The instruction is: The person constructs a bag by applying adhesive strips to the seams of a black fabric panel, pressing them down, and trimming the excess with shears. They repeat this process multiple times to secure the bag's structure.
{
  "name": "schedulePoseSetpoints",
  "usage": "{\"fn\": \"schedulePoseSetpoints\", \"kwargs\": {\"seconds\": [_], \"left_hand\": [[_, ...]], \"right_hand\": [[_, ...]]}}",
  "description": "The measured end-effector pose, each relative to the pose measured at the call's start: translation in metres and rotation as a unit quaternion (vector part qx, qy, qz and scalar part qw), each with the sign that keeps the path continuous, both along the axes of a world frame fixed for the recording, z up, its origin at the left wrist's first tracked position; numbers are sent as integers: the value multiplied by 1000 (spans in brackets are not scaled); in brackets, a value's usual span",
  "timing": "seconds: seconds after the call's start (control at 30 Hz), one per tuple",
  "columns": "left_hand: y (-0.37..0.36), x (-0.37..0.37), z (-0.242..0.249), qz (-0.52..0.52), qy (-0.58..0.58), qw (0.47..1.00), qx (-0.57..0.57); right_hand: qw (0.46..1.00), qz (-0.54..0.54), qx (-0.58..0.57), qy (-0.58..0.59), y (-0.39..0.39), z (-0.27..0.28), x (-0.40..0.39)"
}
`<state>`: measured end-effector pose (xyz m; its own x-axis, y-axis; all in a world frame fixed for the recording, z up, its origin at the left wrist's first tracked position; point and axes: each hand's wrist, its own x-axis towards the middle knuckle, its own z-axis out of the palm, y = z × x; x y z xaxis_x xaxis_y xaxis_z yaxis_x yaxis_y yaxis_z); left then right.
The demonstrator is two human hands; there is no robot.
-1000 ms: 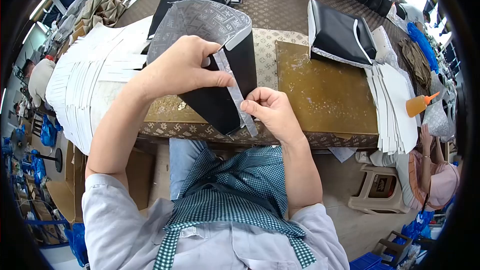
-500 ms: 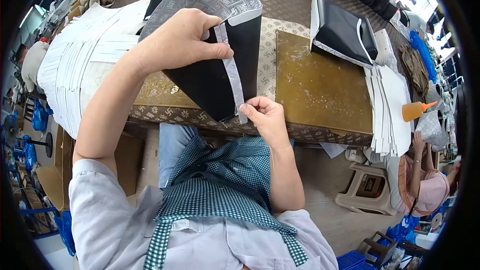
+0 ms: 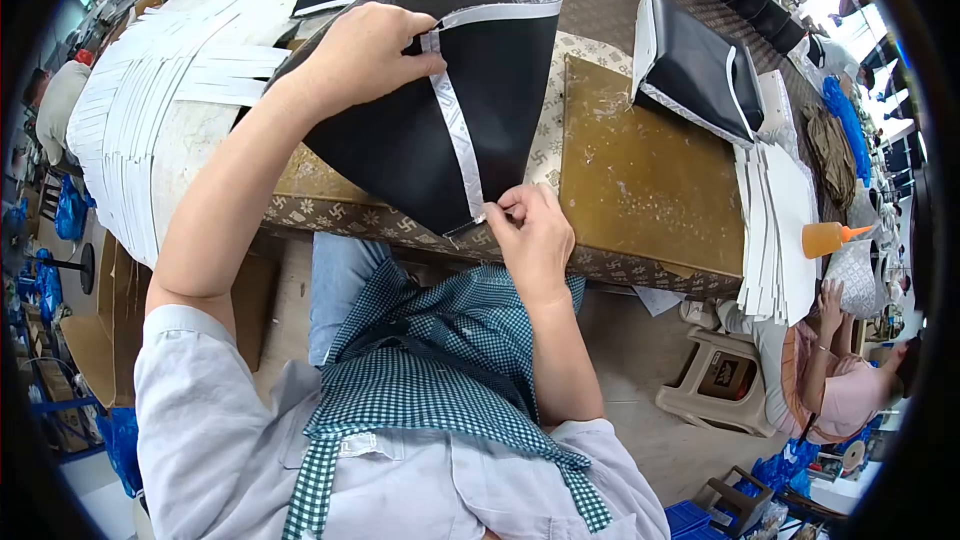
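Observation:
I hold a large black sheet of material (image 3: 400,140) with a grey patterned underside above the table's near edge. A narrow grey patterned strip (image 3: 455,135) runs down its face. My left hand (image 3: 365,50) pinches the top end of the strip against the sheet near the upper edge. My right hand (image 3: 530,230) pinches the strip's lower end at the sheet's bottom corner, close to the table edge.
A fan of white paper strips (image 3: 150,110) covers the table's left. A brown glue-stained board (image 3: 650,170) lies to the right, with a black folded piece (image 3: 700,60), stacked white sheets (image 3: 780,210) and an orange glue bottle (image 3: 830,237). Another person (image 3: 830,360) sits at lower right.
The black sheet has been turned flatter, so the black face shows and the grey underside is mostly hidden. Both hands stayed on the strip's ends; the right hand moved slightly down.

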<state>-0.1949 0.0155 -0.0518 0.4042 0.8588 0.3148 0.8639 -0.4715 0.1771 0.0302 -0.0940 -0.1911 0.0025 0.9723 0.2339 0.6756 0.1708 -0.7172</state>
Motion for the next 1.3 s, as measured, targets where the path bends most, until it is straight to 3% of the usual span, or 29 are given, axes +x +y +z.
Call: {"fn": "schedulePoseSetpoints", "kwargs": {"seconds": [0.1, 0.17, 0.23, 0.4, 0.5, 0.53, 0.77, 0.93, 1.07, 1.17, 1.2, 1.23, 1.3], "left_hand": [[13, -6, -17, 38, -8, 998, -53], [19, -8, -22, 40, -19, 996, -76], [27, -12, -29, 40, -23, 995, -89], [60, -31, -73, 64, -47, 983, -166], [79, -35, -111, 40, -89, 986, -138], [80, -31, -108, 47, -60, 977, -198], [86, -35, -115, 54, -88, 963, -248], [88, -38, -124, 21, -142, 962, -230], [82, -36, -124, 46, -154, 962, -222], [67, -34, -113, 55, -170, 958, -223], [64, -35, -115, 53, -149, 972, -176], [60, -35, -118, 62, -251, 947, -191], [51, -38, -114, 23, -299, 950, -85]], "right_hand": [[963, 53, 265, -11, 0, 6, -5], [957, 147, 244, -58, -4, 9, -13], [964, 203, 151, -86, -6, 2, -21], [960, 228, 81, -138, -1, -7, -13], [957, 240, 81, -142, 22, 4, -21], [954, 245, 86, -151, 32, 6, -26], [941, 281, 44, -184, 101, -3, -72], [942, 264, 43, -201, 33, -7, -40], [966, 191, 45, -169, -26, -21, -26], [973, 187, 86, -108, -29, -27, -12], [977, 178, 109, -52, -26, -25, -7], [982, 136, 126, 15, -24, -21, -5], [984, 94, 141, 54, -20, -1, 5]]}}
